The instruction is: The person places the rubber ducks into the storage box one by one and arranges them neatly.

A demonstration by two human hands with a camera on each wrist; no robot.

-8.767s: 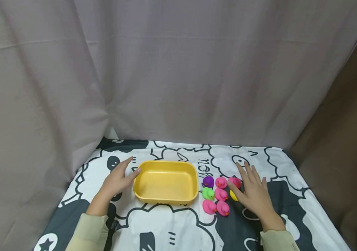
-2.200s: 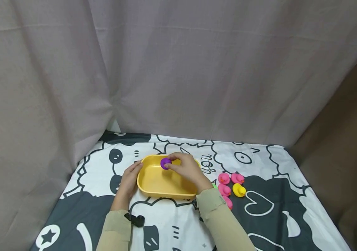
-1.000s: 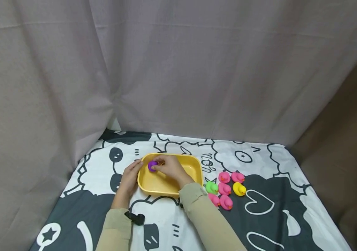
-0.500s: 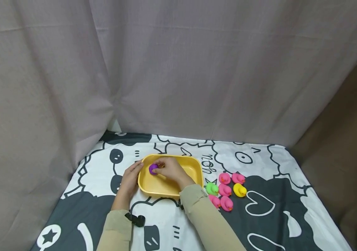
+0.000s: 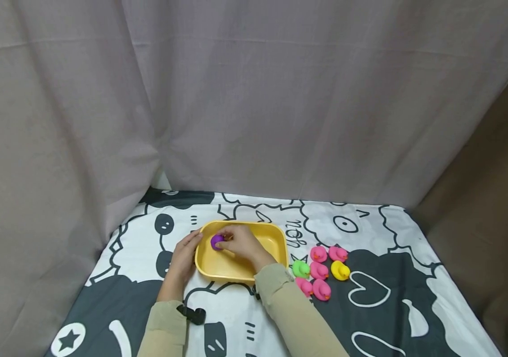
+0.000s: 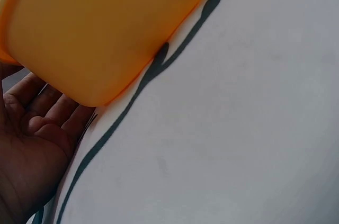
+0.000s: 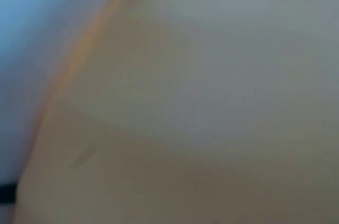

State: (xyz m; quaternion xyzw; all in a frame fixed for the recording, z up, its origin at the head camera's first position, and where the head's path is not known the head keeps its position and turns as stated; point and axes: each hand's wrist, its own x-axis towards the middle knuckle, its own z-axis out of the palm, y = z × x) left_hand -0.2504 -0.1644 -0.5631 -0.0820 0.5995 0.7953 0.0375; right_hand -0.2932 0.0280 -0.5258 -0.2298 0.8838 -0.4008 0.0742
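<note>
A yellow tray [image 5: 276, 237] sits on the patterned cloth in the head view. My right hand [image 5: 236, 243] reaches into its left part and pinches a purple duck [image 5: 216, 241] low over the tray floor. My left hand [image 5: 185, 253] rests flat against the tray's left wall, fingers straight; the left wrist view shows the palm [image 6: 32, 144] beside the tray's outer wall [image 6: 100, 28]. The right wrist view shows only a blurred tray floor [image 7: 201, 118].
Right of the tray lie a green duck [image 5: 300, 268], a yellow duck [image 5: 340, 270] and several pink ducks [image 5: 319, 254]. A small black object [image 5: 193, 314] lies near my left sleeve. Grey curtains close the back and left; a brown wall stands on the right.
Over the past seconds my right hand carried the purple duck from the group into the tray, then lowered it toward the left part of the floor. The left hand stayed at the tray's side.
</note>
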